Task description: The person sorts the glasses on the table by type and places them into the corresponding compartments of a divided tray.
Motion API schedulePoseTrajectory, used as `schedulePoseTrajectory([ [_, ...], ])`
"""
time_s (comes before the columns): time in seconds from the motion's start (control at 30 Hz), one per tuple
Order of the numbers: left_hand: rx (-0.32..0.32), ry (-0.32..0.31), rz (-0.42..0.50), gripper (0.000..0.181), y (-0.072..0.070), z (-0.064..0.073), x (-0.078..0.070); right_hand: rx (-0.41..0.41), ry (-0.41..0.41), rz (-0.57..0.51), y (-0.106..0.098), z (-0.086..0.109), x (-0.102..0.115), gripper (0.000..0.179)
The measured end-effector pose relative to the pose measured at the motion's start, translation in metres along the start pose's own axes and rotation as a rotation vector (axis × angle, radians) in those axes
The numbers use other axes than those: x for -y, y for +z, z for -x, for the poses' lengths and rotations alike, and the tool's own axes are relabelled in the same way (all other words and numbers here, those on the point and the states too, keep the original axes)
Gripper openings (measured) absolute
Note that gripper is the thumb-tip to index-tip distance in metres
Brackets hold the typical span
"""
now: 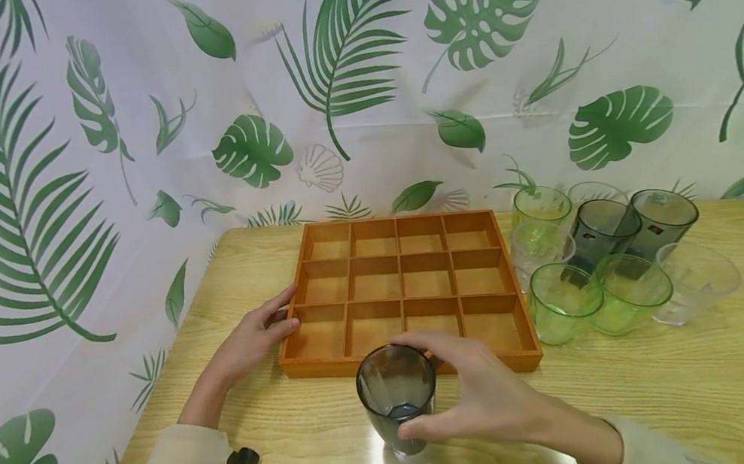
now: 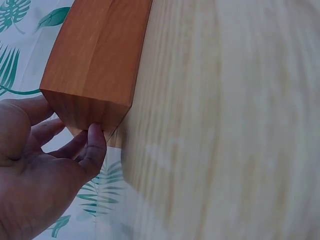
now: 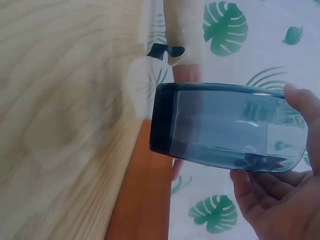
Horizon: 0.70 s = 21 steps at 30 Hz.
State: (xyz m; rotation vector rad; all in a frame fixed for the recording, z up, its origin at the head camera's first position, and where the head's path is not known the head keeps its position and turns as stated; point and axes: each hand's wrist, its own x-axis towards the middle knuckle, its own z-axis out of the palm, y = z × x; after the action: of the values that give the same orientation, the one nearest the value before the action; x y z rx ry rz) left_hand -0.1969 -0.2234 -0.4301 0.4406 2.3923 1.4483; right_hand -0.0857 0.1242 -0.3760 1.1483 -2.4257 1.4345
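My right hand (image 1: 478,395) holds a dark grey tinted glass (image 1: 397,380), thumb on the near side and fingers at the far side. The glass is upright with its rim up, close over the table in front of the wooden compartment tray (image 1: 403,302). In the right wrist view, the glass (image 3: 225,127) shows a thick dark base and see-through walls. My left hand (image 1: 254,343) grips the tray's left side near its front corner. In the left wrist view, several fingers of that hand (image 2: 47,165) lie against the outer end wall, with the thumb at the upper rim.
To the tray's right stand several glasses: green ones (image 1: 566,302), dark grey ones (image 1: 666,216) and a clear one (image 1: 700,281), close together. A wood-grain table (image 1: 702,394) bears everything. A leaf-patterned cloth (image 1: 355,75) hangs behind. A small black object (image 1: 243,463) sits at the left sleeve's cuff.
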Motion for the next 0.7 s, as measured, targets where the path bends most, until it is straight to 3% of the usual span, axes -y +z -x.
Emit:
schedulePoseTrajectory([
  [0.33, -0.007, -0.001, -0.002, 0.065, 0.0, -0.001, 0.0, 0.049, 0.025, -0.065, 0.014, -0.014, 0.008, 0.078],
  [0.7, -0.007, -0.002, 0.004, 0.065, 0.0, -0.001, 0.001, 0.029, 0.085, -0.06, 0.01, -0.031, 0.011, 0.079],
])
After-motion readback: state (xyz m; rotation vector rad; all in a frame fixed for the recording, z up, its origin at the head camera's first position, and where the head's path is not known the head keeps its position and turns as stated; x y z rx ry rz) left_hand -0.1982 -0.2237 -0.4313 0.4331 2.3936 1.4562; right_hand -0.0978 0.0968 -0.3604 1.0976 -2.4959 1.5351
